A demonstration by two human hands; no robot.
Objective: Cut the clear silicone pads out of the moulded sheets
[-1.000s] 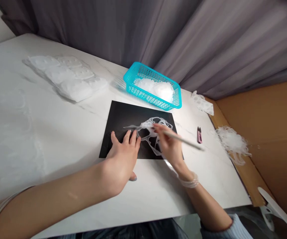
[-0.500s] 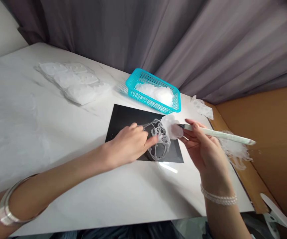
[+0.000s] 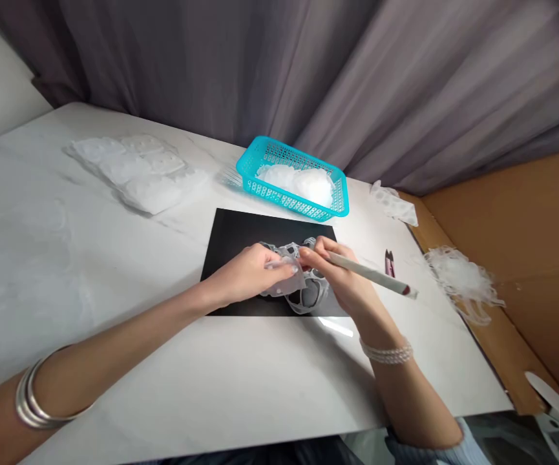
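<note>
No readable writing. Left hand (image 3: pixel 253 274) comes in low from left, thumb and fingers clamped on translucent sheet (image 3: pixel 286 282) above black mat (image 3: pixel 238 236). Right hand (image 3: pixel 344 274), wrist angled inward, fingers closed around pale pen-like tool (image 3: pixel 371 274), fingertips beside sheet.

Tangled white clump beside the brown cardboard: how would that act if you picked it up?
The tangled white clump would probably be floppy, since its thin strands bend every which way. It looks light for its size, with many open loops. Those loops may catch on one another, so it could lift as one bunch.
</note>
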